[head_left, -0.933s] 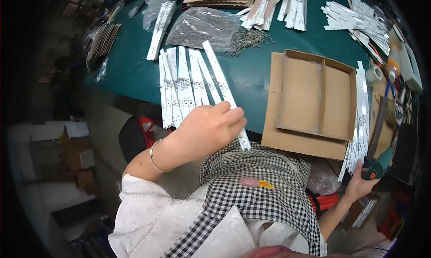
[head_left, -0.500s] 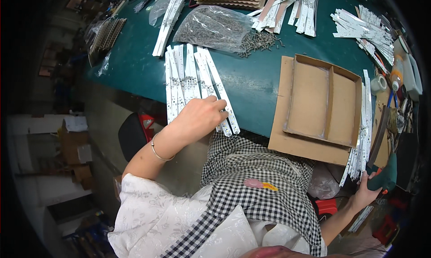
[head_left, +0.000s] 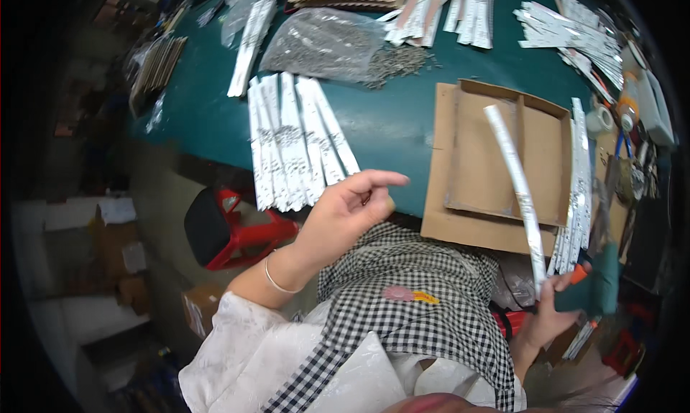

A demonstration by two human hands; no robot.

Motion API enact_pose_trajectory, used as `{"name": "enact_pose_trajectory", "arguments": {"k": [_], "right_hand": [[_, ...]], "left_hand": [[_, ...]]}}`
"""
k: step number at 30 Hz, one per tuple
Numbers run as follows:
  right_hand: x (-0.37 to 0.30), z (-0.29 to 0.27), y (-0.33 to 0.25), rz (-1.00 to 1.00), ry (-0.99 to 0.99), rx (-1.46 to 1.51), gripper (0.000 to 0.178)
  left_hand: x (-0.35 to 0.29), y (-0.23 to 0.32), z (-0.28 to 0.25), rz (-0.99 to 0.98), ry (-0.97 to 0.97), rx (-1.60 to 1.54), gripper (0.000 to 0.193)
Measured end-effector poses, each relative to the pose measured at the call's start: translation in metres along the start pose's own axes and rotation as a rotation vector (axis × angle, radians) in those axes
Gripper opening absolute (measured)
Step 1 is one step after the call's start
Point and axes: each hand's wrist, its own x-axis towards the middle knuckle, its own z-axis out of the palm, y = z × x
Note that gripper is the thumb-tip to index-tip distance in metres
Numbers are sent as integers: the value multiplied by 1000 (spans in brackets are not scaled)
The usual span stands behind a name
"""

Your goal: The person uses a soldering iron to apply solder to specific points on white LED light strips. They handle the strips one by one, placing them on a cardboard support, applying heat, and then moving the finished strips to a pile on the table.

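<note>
My right hand (head_left: 548, 319), low at the right, pinches the lower end of a white circuit-board strip (head_left: 522, 190). The strip slants up over a shallow cardboard box (head_left: 474, 154) with one divider. More white strips (head_left: 577, 176) lie along the box's right side, close to that hand. My left hand (head_left: 351, 210) is open and empty, its index finger stretched toward the box and its other fingers partly curled. Just beyond it, a fanned row of white strips (head_left: 291, 147) lies with its near ends past the table's front edge.
A clear plastic bag of screws (head_left: 323, 46) spills onto the green table (head_left: 388, 122) at the back. Other strip piles (head_left: 568, 35) lie at the far right. Bottles (head_left: 629, 107) and a tape roll (head_left: 599, 118) crowd the right edge. A red and black stool (head_left: 237, 226) stands left.
My left hand has come away from the fanned strips and moved right, its fingers opening. My right hand has lifted a strip from beside the box and swung it leftward over the box.
</note>
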Motion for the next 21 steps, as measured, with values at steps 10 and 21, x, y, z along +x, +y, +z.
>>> {"name": "enact_pose_trajectory", "arguments": {"k": [10,21], "right_hand": [[-18,35,36,-118,-234,-152,56],[18,41,5,-22,-243,46,68]], "left_hand": [[36,-9,43,-240,-71,-735,27],[59,-11,96,72,-145,-248,40]]}}
